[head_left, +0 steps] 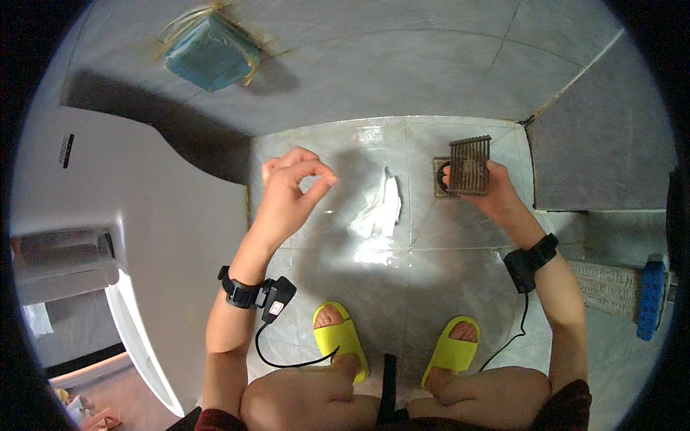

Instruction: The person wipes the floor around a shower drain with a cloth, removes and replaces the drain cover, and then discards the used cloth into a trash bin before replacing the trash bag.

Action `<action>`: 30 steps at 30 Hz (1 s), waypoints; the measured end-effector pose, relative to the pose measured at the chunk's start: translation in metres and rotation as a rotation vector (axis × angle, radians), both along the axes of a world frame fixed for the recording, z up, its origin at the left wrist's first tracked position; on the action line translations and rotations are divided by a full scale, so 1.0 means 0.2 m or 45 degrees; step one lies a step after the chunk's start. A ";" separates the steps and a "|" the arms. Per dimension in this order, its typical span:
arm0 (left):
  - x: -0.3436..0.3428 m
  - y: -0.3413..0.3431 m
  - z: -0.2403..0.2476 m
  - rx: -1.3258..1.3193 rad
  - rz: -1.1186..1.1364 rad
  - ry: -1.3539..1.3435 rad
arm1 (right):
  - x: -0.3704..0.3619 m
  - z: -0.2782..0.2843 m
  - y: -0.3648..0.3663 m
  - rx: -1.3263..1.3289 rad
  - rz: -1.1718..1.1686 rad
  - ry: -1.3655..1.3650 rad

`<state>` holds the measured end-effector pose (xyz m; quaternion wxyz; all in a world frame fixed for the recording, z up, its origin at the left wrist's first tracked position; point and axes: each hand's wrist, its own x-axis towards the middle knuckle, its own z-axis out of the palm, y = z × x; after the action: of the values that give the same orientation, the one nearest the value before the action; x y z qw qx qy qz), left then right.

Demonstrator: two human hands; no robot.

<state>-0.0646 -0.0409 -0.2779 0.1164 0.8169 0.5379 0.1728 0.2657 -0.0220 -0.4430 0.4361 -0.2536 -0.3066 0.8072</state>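
Observation:
My right hand (pixel 501 195) grips a square, slatted dark drain grate (pixel 471 164), raised and tilted, with the thumb and fingers at its edges. Partly behind the grate lies the floor drain (pixel 439 189), a square metal frame set in the tiles. My left hand (pixel 290 188) hangs in the air left of the middle, thumb and forefinger brought together in a pinch. Whether anything small is between those fingertips cannot be made out. Between both hands, a crumpled white tissue (pixel 382 207) lies on the wet, shiny floor tiles (pixel 366 284).
A white curved fixture (pixel 172 237) fills the left side. On the far wall sits a box wrapped in bluish plastic (pixel 213 54). A blue brush-like item (pixel 650 298) and a woven grey mat (pixel 607 287) are at right. My feet wear yellow slippers (pixel 343 345); cables run from both wrist bands.

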 end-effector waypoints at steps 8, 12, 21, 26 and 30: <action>-0.04 -0.03 -0.34 -0.427 -0.103 0.041 | 0.00 0.03 -0.03 0.032 0.017 -0.084; -0.06 -0.04 -0.57 -0.437 -0.113 0.181 | -0.03 0.06 -0.05 0.091 0.029 -0.101; -0.02 0.00 -0.73 -0.460 0.073 0.351 | 0.03 0.06 -0.09 0.160 -0.024 -0.243; -0.04 0.05 -0.65 -0.379 0.071 0.453 | 0.12 0.07 -0.04 0.203 -0.099 -0.319; 0.03 0.12 -0.57 -0.228 0.089 0.486 | 0.22 0.07 -0.01 0.219 -0.188 -0.419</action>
<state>-0.0596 -0.0175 -0.3914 0.0787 0.8021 0.5913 -0.0295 0.3101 -0.0236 -0.4289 0.4582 -0.3656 -0.4220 0.6916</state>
